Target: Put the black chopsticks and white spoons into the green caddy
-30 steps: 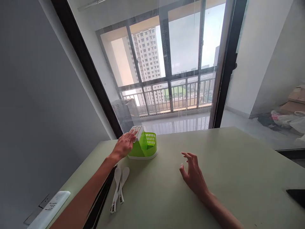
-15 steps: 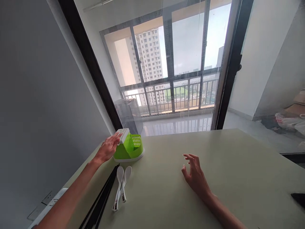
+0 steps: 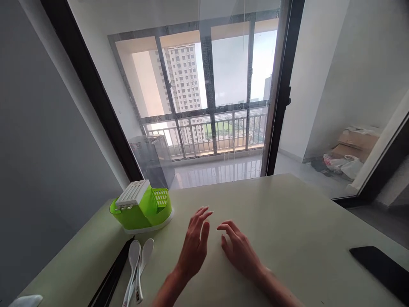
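Observation:
My left hand (image 3: 194,243) hovers over or rests on the middle of the table, fingers stretched out and holding nothing. Close to its right, my right hand (image 3: 239,249) has loosely curved fingers, apart, with nothing in them. Left of both hands stands a green utensil caddy (image 3: 140,209) with a white slotted top and a white base. In front of it lie two white spoons (image 3: 134,256), their handles crossing. Beside the spoons is a bundle of black chopsticks (image 3: 111,277), partly cut off by the frame's lower edge.
The pale green table (image 3: 281,221) reaches to a glass door with a dark frame (image 3: 277,106). A black flat object (image 3: 380,268) lies at the right. A white object (image 3: 27,300) shows at the lower left. Beyond the glass are cardboard boxes (image 3: 358,145) and bags.
My left hand has let go of the caddy's white top and moved right, near my right hand. The view has turned right, so the table things appear further left.

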`<action>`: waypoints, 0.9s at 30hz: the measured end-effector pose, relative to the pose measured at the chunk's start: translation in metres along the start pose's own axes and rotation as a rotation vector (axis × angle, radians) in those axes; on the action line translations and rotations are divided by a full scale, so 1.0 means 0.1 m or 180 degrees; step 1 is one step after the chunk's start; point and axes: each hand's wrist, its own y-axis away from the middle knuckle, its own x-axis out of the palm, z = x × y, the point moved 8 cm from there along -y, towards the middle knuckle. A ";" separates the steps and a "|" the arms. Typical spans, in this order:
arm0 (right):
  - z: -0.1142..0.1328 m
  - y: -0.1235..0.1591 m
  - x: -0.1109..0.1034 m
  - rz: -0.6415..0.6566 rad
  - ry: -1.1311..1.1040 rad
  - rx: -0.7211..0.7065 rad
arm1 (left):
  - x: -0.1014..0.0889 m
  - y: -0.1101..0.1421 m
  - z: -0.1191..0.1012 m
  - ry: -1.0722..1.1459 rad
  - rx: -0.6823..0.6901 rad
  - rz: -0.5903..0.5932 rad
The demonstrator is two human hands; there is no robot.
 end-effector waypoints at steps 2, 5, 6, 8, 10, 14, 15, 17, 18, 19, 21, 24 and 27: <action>0.06 0.02 0.08 0.0148 -0.0137 -0.0247 | 0.44 0.09 0.07 0.0490 -0.0179 0.0249; 0.07 0.06 0.15 0.0222 -0.0135 -0.0499 | 0.76 0.17 0.19 0.0940 -0.0480 0.0174; 0.06 0.07 0.17 0.0244 -0.0088 -0.0524 | 0.81 0.18 0.22 0.1008 -0.0572 0.0128; 0.03 0.08 0.19 0.0297 -0.0004 -0.0515 | 0.84 0.20 0.26 0.1090 -0.0702 0.0103; 0.04 0.08 0.19 0.0330 0.0020 -0.0496 | 0.84 0.20 0.28 0.1158 -0.0765 0.0146; 0.05 0.06 0.19 0.0345 -0.0021 -0.0435 | 0.82 0.20 0.32 0.1232 -0.0913 0.0212; 0.05 0.06 0.19 0.0337 -0.0041 -0.0418 | 0.82 0.20 0.32 0.1233 -0.0933 0.0223; 0.04 0.07 0.19 0.0288 -0.0082 -0.0400 | 0.83 0.20 0.32 0.1227 -0.0962 0.0228; 0.04 0.07 0.19 0.0268 -0.0097 -0.0402 | 0.83 0.20 0.32 0.1224 -0.0963 0.0233; 0.03 0.07 0.19 0.0252 -0.0106 -0.0403 | 0.83 0.21 0.31 0.1220 -0.0960 0.0238; 0.02 0.08 0.19 0.0214 -0.0094 -0.0421 | 0.83 0.21 0.30 0.1217 -0.0943 0.0243; 0.02 0.09 0.20 0.0187 -0.0031 -0.0441 | 0.82 0.21 0.30 0.1223 -0.0934 0.0231; 0.02 0.09 0.21 0.0213 0.0003 -0.0437 | 0.83 0.22 0.32 0.1214 -0.0933 0.0241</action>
